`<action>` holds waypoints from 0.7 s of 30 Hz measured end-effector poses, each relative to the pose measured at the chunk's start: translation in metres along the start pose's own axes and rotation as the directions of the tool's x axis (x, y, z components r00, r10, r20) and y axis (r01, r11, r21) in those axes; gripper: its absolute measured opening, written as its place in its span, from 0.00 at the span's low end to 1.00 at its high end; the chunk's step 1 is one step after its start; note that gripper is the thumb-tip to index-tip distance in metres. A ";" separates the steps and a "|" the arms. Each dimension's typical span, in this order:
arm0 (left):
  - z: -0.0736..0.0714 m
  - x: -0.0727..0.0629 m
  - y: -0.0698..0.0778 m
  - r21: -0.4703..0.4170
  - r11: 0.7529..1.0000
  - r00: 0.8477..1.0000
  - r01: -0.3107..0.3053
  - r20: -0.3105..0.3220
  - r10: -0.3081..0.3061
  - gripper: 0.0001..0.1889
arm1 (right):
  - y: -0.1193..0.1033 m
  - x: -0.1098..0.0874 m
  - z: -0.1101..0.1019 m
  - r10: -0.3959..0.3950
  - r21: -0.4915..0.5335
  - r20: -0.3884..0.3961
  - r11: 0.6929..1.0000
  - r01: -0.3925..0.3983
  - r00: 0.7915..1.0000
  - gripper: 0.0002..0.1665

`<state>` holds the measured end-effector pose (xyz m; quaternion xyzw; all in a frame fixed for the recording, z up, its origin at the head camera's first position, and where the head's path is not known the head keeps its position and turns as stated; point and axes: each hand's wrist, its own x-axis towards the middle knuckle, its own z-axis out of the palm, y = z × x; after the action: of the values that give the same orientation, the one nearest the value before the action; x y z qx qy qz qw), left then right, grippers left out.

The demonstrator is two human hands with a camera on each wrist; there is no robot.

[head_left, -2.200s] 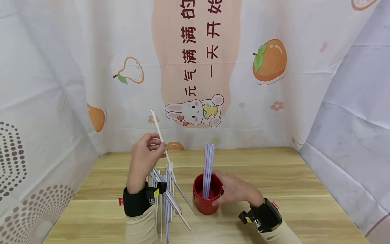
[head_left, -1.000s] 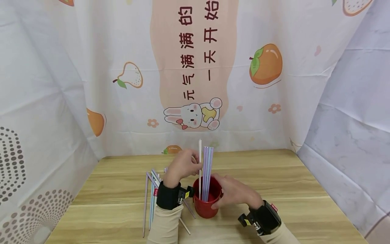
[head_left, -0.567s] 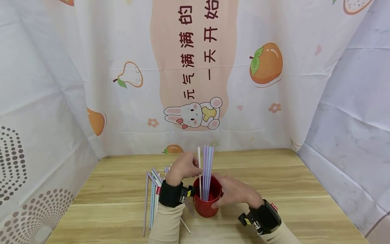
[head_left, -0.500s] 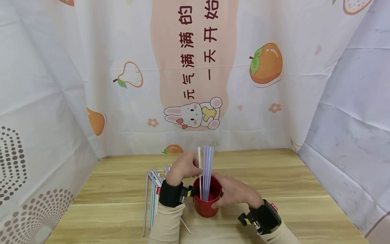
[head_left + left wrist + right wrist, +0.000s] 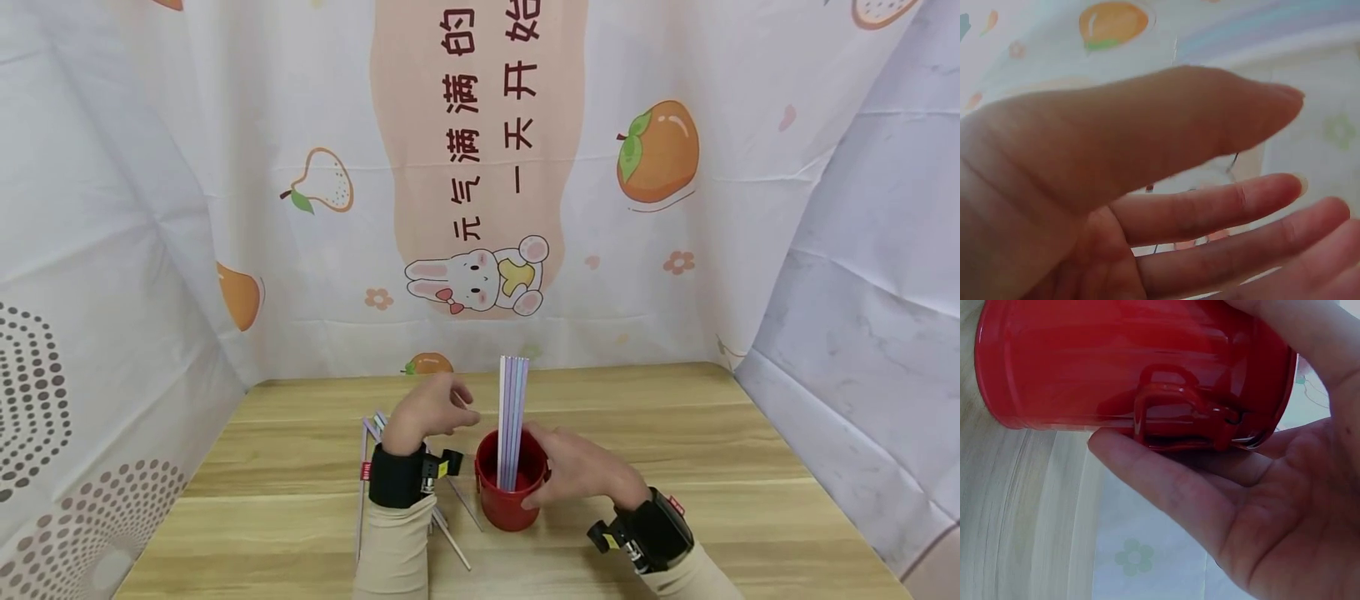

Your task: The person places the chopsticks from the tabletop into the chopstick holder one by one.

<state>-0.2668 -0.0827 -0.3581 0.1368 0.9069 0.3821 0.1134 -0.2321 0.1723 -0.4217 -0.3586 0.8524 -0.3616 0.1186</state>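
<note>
A small red metal pail (image 5: pixel 511 510) stands on the table, with an upright bunch of white, purple and pale blue straw-like sticks (image 5: pixel 513 421) in it. My right hand (image 5: pixel 581 467) holds the pail from the right, thumb at the near side and fingers round the far side. In the right wrist view, the fingers lie under the wire handle loop (image 5: pixel 1169 400) on the pail's wall. My left hand (image 5: pixel 435 408) is left of the sticks and apart from them. Its thumb and fingers are spread, with nothing between them, as the left wrist view shows.
Several loose sticks (image 5: pixel 452 542) lie on the wooden table (image 5: pixel 645 417) left of the pail, partly hidden under the left forearm. A printed white curtain (image 5: pixel 330 275) hangs behind the table, with more cloth at both sides.
My left hand brought a white stick rightward into the pail, let go of it and drew back left. That stick now leans with the bunch. The right hand stays on the pail.
</note>
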 end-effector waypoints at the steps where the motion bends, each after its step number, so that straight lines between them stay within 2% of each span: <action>1: -0.004 -0.002 -0.004 -0.006 1.000 1.000 0.020 -0.011 -0.020 0.16 | 0.000 0.000 0.000 0.003 0.002 -0.001 1.000 -0.003 1.000 0.46; 5: -0.022 -0.014 -0.026 -0.027 0.994 0.993 0.103 -0.061 -0.104 0.18 | -0.001 -0.001 0.000 0.000 0.000 -0.001 1.000 0.000 1.000 0.46; 8: -0.038 -0.028 -0.048 -0.045 0.984 0.980 0.171 -0.092 -0.174 0.19 | -0.001 0.000 0.001 -0.007 -0.001 0.002 1.000 0.007 1.000 0.47; 13: -0.059 -0.044 -0.084 -0.095 0.964 0.962 0.248 -0.095 -0.256 0.17 | -0.001 0.002 0.001 -0.025 0.001 -0.006 1.000 0.025 1.000 0.48; 16: -0.064 -0.049 -0.102 -0.113 0.951 0.951 0.289 -0.081 -0.298 0.15 | -0.001 0.002 0.001 -0.029 -0.003 -0.009 1.000 0.029 1.000 0.48; 21: -0.063 -0.052 -0.130 -0.133 0.919 0.919 0.372 -0.085 -0.384 0.12 | -0.002 0.002 0.001 -0.022 -0.007 -0.006 1.000 0.022 1.000 0.48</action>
<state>-0.2584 -0.2291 -0.4034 -0.0689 0.8977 0.4111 0.1430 -0.2317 0.1695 -0.4211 -0.3673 0.8500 -0.3611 0.1106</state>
